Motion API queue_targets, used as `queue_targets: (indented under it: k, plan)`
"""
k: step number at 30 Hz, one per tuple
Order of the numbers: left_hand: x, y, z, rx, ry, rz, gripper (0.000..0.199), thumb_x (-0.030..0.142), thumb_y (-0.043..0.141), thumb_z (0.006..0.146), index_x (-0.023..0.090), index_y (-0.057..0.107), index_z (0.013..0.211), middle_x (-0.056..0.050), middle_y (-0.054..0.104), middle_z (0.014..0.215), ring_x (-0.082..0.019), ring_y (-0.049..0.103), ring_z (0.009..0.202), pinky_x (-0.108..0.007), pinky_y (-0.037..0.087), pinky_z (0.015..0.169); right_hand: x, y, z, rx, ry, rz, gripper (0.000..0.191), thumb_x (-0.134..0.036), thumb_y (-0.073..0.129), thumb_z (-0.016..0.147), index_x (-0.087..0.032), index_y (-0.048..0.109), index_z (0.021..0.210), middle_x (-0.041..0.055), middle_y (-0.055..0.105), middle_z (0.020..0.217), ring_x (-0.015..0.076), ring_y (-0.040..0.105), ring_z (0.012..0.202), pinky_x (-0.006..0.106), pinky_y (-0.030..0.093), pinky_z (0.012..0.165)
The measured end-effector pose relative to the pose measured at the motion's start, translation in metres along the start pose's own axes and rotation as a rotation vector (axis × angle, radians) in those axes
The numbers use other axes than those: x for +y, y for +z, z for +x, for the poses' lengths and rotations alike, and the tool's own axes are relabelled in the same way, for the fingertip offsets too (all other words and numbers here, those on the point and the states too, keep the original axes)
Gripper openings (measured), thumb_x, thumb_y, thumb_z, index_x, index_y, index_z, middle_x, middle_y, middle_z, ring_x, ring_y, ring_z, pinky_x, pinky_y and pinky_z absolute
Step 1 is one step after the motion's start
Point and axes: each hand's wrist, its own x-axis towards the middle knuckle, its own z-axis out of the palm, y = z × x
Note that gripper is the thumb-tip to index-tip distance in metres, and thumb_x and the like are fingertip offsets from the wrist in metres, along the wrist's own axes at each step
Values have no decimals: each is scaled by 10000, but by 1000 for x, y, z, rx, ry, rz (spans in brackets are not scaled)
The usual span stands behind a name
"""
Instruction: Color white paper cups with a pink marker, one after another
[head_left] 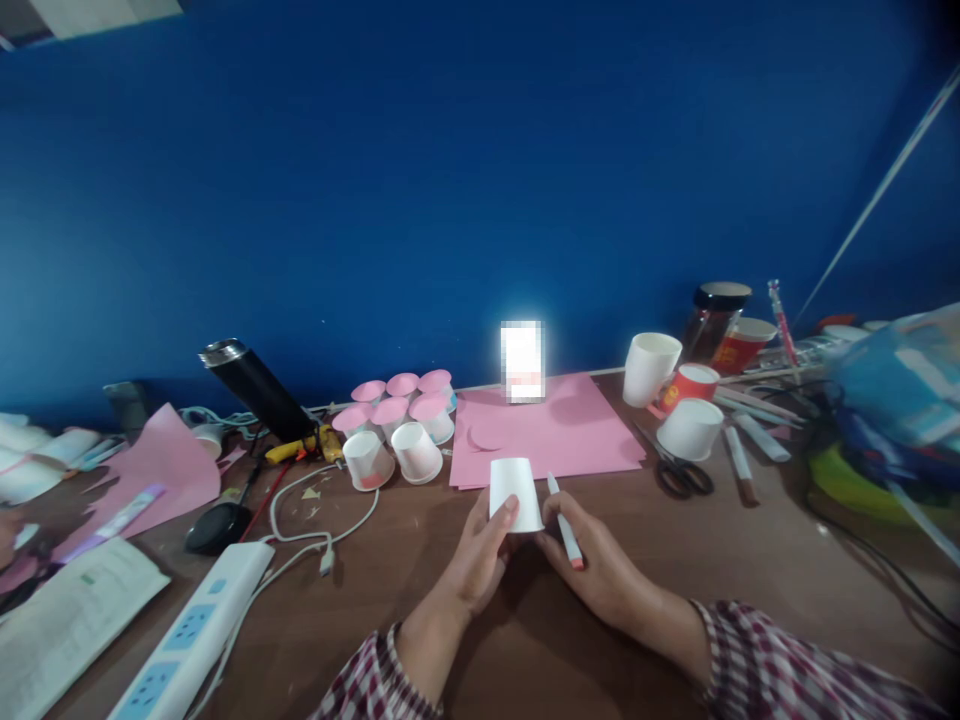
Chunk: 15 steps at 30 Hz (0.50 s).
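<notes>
A plain white paper cup [517, 490] is in my left hand [480, 560], with the thumb across its front. My right hand [596, 560] is closed around a white marker with an orange-red end [568, 530], and its fingertips are near the cup's lower right edge. Behind the cup, pink paper sheets [570, 430] lie on the brown table [600, 670]. To the left stand two white cups [416, 455] in front of several cups with pink tops [390, 415].
A power strip [187, 640], white cable [289, 545], black mouse [217, 528] and black flask [259, 390] are on the left. At right lie scissors [682, 475], markers [739, 465], more cups [690, 430] and a dark-lidded jar [712, 320]. A bright pixelated rectangle [523, 360] stands against the blue wall.
</notes>
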Motion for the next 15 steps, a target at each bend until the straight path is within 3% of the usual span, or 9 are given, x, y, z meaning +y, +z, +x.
queue_targets:
  k: [15]
  plan:
    - [2, 3, 0, 10, 8, 0, 412, 400, 807, 767, 137, 680, 1058, -55, 678, 869, -139, 600, 756, -247, 498, 711, 1, 0, 0, 4, -26, 1, 92, -299, 494, 889, -227, 438, 898, -28, 509, 721, 147, 442, 613, 262, 385, 590]
